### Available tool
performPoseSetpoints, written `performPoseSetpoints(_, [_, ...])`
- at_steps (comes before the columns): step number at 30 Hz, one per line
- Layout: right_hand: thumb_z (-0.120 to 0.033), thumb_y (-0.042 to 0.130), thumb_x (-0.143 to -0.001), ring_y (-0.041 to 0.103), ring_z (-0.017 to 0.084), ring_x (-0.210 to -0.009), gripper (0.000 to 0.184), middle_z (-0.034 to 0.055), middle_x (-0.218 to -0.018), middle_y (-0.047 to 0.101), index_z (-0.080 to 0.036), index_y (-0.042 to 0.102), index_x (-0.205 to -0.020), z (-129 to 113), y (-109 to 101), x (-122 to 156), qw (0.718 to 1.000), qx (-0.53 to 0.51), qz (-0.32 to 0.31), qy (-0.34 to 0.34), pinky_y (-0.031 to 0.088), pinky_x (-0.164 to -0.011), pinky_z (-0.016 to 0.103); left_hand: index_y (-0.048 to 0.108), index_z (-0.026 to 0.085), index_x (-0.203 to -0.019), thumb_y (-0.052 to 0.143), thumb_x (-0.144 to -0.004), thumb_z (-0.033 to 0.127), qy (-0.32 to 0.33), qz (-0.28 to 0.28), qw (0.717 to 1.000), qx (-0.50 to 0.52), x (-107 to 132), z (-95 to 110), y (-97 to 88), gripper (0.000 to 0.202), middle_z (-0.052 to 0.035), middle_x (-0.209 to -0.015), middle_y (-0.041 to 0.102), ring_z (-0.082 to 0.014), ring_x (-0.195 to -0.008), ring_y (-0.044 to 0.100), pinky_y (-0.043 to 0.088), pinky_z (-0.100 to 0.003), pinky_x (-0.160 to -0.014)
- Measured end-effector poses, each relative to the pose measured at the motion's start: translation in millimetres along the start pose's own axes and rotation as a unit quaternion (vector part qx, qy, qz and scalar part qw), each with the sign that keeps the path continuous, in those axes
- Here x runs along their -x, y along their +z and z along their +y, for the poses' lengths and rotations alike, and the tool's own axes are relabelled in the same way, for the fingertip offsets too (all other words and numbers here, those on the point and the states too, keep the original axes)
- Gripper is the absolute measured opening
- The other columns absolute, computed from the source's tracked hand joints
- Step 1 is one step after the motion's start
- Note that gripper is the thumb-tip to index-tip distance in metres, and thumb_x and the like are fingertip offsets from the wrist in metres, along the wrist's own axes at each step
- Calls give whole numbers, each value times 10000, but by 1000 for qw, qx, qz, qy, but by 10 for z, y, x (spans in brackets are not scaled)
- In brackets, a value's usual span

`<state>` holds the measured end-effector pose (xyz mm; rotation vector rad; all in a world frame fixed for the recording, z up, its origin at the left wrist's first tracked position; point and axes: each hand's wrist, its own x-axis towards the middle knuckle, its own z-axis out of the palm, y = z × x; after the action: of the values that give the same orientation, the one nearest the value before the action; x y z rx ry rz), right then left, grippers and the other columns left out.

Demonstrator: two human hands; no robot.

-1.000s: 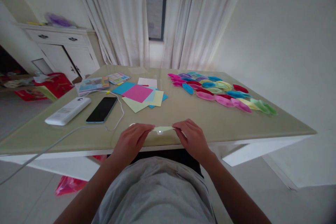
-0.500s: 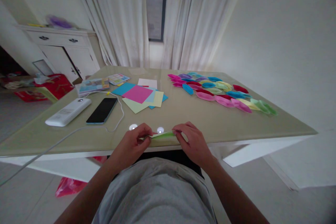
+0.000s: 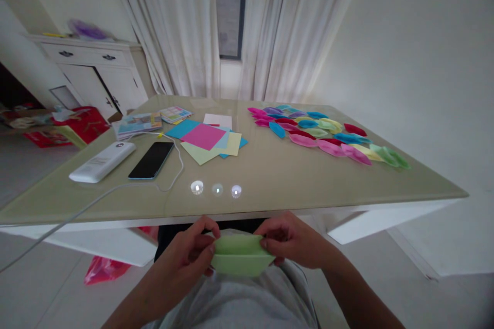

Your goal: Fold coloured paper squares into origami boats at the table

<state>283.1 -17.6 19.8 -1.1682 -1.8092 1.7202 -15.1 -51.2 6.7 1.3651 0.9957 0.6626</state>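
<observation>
A light green sheet of folded paper [image 3: 242, 263] is stretched between my two hands, just in front of the table's near edge and over my lap. A crease runs across it from side to side. My left hand [image 3: 196, 249] pinches its left end between thumb and fingers. On the opposite end, my right hand [image 3: 287, 240] grips the paper the same way. Farther off on the table's right side lie several folded paper pieces [image 3: 334, 149] in pink, red, blue, yellow and green, pointed at both ends.
Square coloured paper sheets [image 3: 204, 136] overlap at the middle left of the table [image 3: 293, 180]. Left of them are a black-screened phone [image 3: 152, 160], a white power bank [image 3: 103, 162] with a cable [image 3: 116, 193], and booklets [image 3: 139, 123]. A cabinet [image 3: 96, 72] stands behind.
Both hands have come back from the table edge towards my body with the green paper. It has turned from nearly edge-on to show its broad, creased face.
</observation>
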Motion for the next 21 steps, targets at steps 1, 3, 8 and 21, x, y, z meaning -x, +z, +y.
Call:
performPoseSetpoints(1, [-473, 726, -949, 631, 106, -539, 321, -4, -695, 712, -165, 772, -1028, 66, 14, -9, 1000, -20, -16, 11, 507, -521, 196, 541, 269, -1108, 530, -1075, 521, 3, -3, 1000, 16, 20, -41, 4, 254, 11, -889, 666, -162, -793, 633, 615, -283, -715])
performPoseSetpoints(3, [-477, 786, -911, 613, 97, -523, 341, -35, -669, 686, -181, 725, -1069, 163, 45, -22, 998, -53, -15, 20, 492, -502, 179, 569, 274, -1098, 527, -1078, 532, 18, 1, 1000, 12, 48, -120, -9, 262, 14, -883, 652, -165, -798, 648, 622, -288, -724])
performPoseSetpoints(8, [-449, 829, -907, 567, 89, -589, 372, -74, -731, 618, -229, 550, -1019, 173, 77, -18, 994, -107, 20, -22, 501, -562, 188, 759, 324, -1187, 669, -1014, 492, 50, 48, 988, -138, 114, -296, -147, 258, -28, -1067, 749, -174, -872, 728, 625, -268, -781])
performPoseSetpoints(21, [-612, 584, -1056, 652, 194, -858, 459, 61, -938, 718, -211, 808, -1041, -57, 29, 102, 970, 27, 126, -208, 504, -774, 298, 810, 263, -1033, 839, -877, 380, 100, 118, 984, -92, 65, -139, -139, 198, -57, -1071, 812, -206, -832, 797, 676, -288, -765])
